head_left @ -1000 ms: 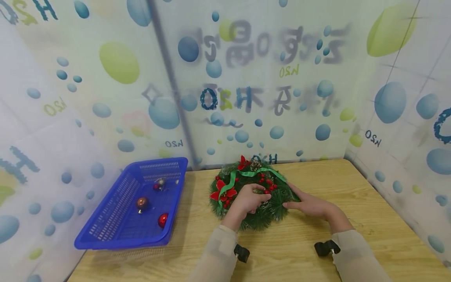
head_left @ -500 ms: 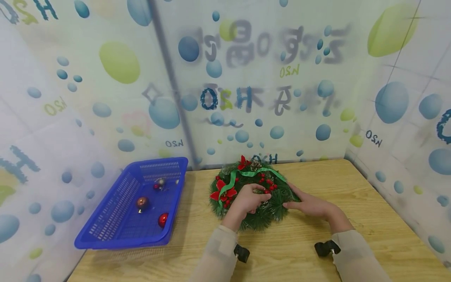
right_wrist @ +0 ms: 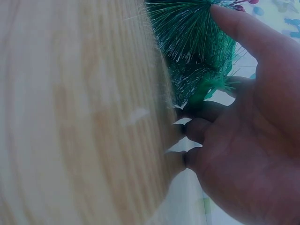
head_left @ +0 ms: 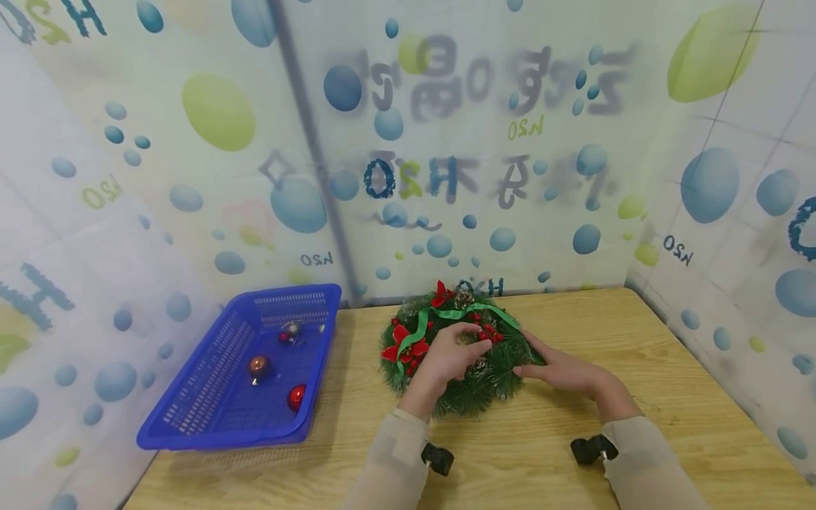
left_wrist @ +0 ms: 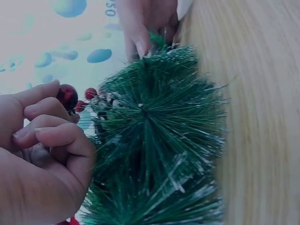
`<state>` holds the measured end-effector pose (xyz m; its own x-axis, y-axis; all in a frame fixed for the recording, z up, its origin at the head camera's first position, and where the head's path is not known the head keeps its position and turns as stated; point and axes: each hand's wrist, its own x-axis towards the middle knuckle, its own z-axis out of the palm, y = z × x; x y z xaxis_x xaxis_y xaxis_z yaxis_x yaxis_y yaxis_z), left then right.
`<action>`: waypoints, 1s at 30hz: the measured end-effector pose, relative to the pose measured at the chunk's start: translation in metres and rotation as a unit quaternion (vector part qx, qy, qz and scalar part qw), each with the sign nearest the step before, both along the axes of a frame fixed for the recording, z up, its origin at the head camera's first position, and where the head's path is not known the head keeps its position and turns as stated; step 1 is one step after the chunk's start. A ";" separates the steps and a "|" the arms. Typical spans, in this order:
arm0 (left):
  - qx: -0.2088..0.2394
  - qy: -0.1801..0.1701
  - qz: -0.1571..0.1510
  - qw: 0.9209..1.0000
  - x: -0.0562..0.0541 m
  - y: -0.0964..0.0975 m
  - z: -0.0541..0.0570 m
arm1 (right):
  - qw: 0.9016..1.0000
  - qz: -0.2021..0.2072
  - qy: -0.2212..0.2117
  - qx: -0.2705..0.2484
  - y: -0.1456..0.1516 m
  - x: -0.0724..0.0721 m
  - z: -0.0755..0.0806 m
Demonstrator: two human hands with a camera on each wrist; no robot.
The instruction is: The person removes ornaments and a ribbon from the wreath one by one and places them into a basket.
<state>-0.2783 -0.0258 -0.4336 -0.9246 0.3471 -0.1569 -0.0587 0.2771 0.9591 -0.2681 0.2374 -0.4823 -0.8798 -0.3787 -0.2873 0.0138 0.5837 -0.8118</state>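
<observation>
A green Christmas wreath lies on the table, trimmed with red poinsettias, red berries, pinecones and a green ribbon. Over its middle, my left hand has its fingers curled. The left wrist view shows a small shiny red ball ornament at the fingertips, pinched there; the thumb's contact is partly hidden. At the wreath's right side, my right hand grips the edge, thumb over the needles and the other fingers around the outside. In the right wrist view, those fingers rest low by the tabletop.
To the left stands a blue plastic basket tilted on the table. Inside are a copper ball, a red ball and small ornaments. The wooden table meets patterned curtains at the back and sides.
My left hand has lifted slightly away from the wreath's middle, with its fingers shifted upward, so a pinecone and berries show more. The right hand keeps its hold in the same spot.
</observation>
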 end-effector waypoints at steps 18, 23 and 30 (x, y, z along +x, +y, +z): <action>0.064 0.078 0.049 0.994 -0.005 -0.026 0.037 | 1.000 0.001 -0.003 0.010 0.000 0.001 0.001; 0.081 0.095 0.077 0.989 -0.009 -0.038 0.041 | 1.000 0.004 -0.005 0.004 0.001 0.000 -0.001; 0.100 0.128 0.112 0.980 -0.009 -0.059 0.051 | 1.000 0.004 -0.003 0.004 -0.001 0.002 0.000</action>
